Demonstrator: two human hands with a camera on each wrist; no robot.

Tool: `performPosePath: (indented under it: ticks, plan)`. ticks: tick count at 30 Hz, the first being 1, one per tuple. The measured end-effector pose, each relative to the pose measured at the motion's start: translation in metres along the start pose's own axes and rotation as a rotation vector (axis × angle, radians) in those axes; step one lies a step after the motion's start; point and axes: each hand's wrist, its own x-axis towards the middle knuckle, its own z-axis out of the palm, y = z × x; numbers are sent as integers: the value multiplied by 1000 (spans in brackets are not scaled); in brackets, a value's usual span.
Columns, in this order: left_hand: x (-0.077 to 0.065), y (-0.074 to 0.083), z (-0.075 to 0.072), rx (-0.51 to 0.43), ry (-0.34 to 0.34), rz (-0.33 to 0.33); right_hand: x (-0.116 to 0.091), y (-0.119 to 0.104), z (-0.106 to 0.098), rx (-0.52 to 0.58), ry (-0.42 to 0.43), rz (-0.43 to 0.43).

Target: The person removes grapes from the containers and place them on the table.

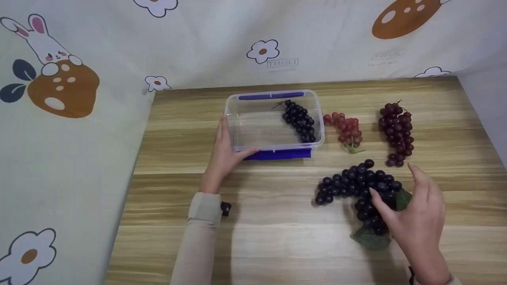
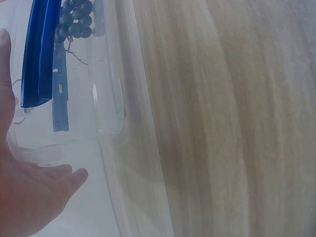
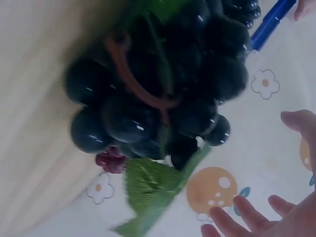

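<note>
My left hand (image 1: 225,158) rests against the near left corner of a clear plastic container (image 1: 237,97), its thumb along the front rim and its straight fingers along the left wall. A bunch of black grapes (image 1: 300,120) lies inside, toward the container's right side. Over the larger bunch of black grapes (image 1: 348,184), which has green leaves (image 1: 371,239), hovers my right hand (image 1: 420,213), thumb and fingers spread wide. In the right wrist view, a gap shows between those fingers and the big grapes (image 3: 131,121); a brown curled stem lies across them.
Right of the container lies a small bunch of red grapes (image 1: 348,127). Farther right is a bunch of dark red grapes (image 1: 397,130). Blue latches (image 1: 279,154) edge the container's front and back. A patterned curtain (image 1: 206,51) borders the wooden table (image 1: 170,198).
</note>
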Motion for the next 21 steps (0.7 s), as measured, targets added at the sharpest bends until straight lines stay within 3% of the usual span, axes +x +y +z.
performPosePath:
  ticks: [21]
  plan:
    - [0, 0, 0, 7, 8, -9, 53, -39, 18, 119, -135, -85]
